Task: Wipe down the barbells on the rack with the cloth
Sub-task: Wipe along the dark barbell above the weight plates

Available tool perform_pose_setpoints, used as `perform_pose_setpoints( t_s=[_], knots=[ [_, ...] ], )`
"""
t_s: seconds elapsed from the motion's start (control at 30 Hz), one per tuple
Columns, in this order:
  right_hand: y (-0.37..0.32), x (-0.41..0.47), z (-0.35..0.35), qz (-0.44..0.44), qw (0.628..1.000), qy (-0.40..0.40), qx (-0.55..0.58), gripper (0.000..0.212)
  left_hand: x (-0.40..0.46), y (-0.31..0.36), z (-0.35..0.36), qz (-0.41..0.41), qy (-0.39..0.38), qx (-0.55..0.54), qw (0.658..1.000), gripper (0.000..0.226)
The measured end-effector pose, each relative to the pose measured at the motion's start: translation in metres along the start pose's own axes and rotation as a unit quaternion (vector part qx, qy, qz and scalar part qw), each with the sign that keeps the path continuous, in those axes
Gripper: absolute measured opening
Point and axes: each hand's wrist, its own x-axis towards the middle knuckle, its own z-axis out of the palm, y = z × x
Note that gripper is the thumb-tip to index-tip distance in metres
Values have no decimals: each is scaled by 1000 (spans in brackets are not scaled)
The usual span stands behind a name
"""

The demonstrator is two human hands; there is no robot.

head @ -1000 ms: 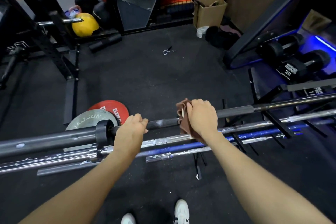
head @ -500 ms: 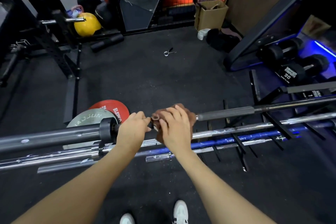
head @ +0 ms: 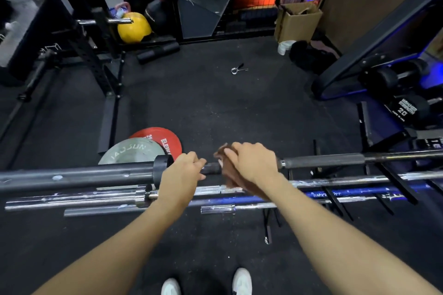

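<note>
Item: top barbell (head: 321,161), dark shaft, lying left to right across the near scene on the rack (head: 393,182), above several chrome and blue bars (head: 347,195) racked just below it; left hand (head: 181,172) clenched round the shaft just right of the black collar (head: 160,170), steadying it; right hand (head: 254,163) wrapped over the brown cloth (head: 227,175), grip grasping cloth and shaft together, cloth tail hanging down in front of the lower bars

Change: a second ago the cloth sat further right on the shaft, well apart from the left hand; half a second ago it was drawn in almost against that hand; now it sits slightly right again, a short bare stretch of shaft showing between the two hands; left hand unmoved throughout

Reading: a back-and-forth rubbing stroke on the section next to the collar; judged, this bar is only partly wiped, its long right portion and the sleeve left of the collar outstanding; lower bars apparently not yet begun

Surroundings: grey and red plates (head: 148,148) on the floor behind the collar; white shoes (head: 242,282) at the near edge
</note>
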Motion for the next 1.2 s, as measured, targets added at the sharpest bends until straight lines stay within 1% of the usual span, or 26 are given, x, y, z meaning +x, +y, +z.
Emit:
perform_pose_setpoints(
  t_s=[0.07, 0.1, 0.13, 0.2, 0.27, 0.3, 0.33, 0.4, 0.43, 0.5, 0.57, 0.6, 0.63, 0.7, 0.73, 0.77, 0.8, 0.87, 0.93, 0.97, 1.0, 1.03, 1.07, 1.1, 1.13, 1.2],
  knots=[
    [-4, 20, -10, 56, 993, -93, 50, 39, -3, 2, 1, -9, -7, -22, 1000, 34],
    [-6, 24, -10, 74, 990, -101, 67, 38, -4, 2, 2, -9, -9, -26, 1000, 34],
    [-9, 22, -7, 72, 992, -84, 60, 38, -3, 1, 4, -18, -3, -22, 1000, 35],
    [-12, -5, 10, 38, 998, 51, 3, 37, -1, -1, 2, -29, 3, -21, 999, 36],
    [-12, -40, 35, -18, 986, 162, -21, 40, 0, -1, 0, -19, 6, -23, 1000, 36],
    [-11, -48, 42, -36, 982, 186, -27, 41, -1, -3, 2, -10, 5, -13, 1000, 37],
    [-9, -47, 45, -40, 981, 186, -22, 40, -1, -3, 3, -5, 8, -1, 1000, 39],
    [-11, -33, 35, -19, 985, 170, -35, 38, -2, -3, 5, -1, 2, 4, 1000, 41],
    [-15, -24, 26, -3, 989, 142, -48, 41, -2, -3, 6, 0, 1, 3, 1000, 42],
    [-22, -2, 5, 33, 999, 37, -12, 44, -2, -4, 10, -9, 1, -8, 1000, 42],
    [-20, 18, -2, 85, 993, -61, 51, 40, -2, -3, 9, 2, 9, -8, 1000, 40],
    [-20, 21, -3, 105, 989, -76, 70, 38, -2, -3, 7, 6, 7, -14, 1000, 38],
    [-20, 16, -3, 96, 992, -53, 64, 35, 0, -4, 6, -8, 6, -31, 999, 36],
    [-18, -10, 14, 47, 995, 90, 7, 33, 1, -5, 4, -18, -3, -41, 999, 36],
    [-17, -27, 27, 13, 990, 143, 8, 34, 0, -4, 3, -11, 1, -45, 999, 37],
    [-15, -43, 39, -22, 982, 190, 4, 36, -2, -4, 3, -2, 1, -33, 999, 39],
    [-13, -51, 47, -39, 978, 207, 0, 38, -2, -4, 6, 0, -1, -21, 1000, 40],
    [-9, -46, 48, -26, 981, 193, -19, 37, -3, -4, 8, -5, -1, -24, 1000, 41],
    [-17, -28, 33, 6, 984, 164, -69, 36, -2, -4, 7, 10, 2, -8, 1000, 43],
    [-23, -17, 21, 25, 993, 106, -54, 38, -1, -3, 7, 11, 4, 2, 1000, 42],
    [-28, -4, 9, 44, 998, 38, -7, 40, 1, -3, 5, 11, 9, 8, 1000, 40],
    [-28, 8, 5, 55, 998, -13, 33, 42, 0, -2, 4, 9, 6, 2, 1000, 37],
    [-28, 15, 5, 73, 994, -44, 64, 43, 0, -1, 1, 2, 2, -8, 1000, 35],
    [-30, 13, 6, 78, 994, -38, 59, 43, -1, -1, 0, -9, -6, -5, 1000, 34],
    [-31, 4, 9, 68, 997, 7, 24, 41, -2, -2, 1, -11, -13, 7, 1000, 36],
    [-28, -23, 29, 35, 990, 135, -5, 36, -4, -1, -1, -6, -16, 7, 1000, 38]
  ],
)
